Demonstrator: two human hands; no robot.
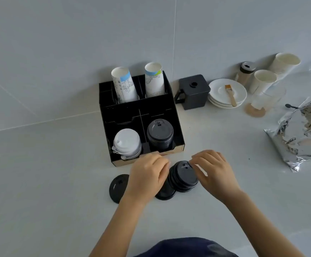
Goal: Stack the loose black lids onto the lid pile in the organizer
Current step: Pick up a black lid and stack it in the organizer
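Note:
A short stack of black lids [184, 176] rests on the counter just in front of the black organizer [178, 127]. My left hand [147, 175] presses against the stack's left side and my right hand [214, 171] touches its right rim, so both hands hold it between them. One loose black lid [116, 188] lies flat to the left of my left hand. Another loose black lid [166, 193] peeks out under the stack. The black lid pile [160, 134] stands in the organizer's front right compartment.
White lids [127, 143] fill the front left compartment, and two paper cup stacks [140, 84] stand at the back. To the right are a black box [193, 91], white plates [227, 93] with a brush, paper cups [273, 73] and a foil bag [303, 134].

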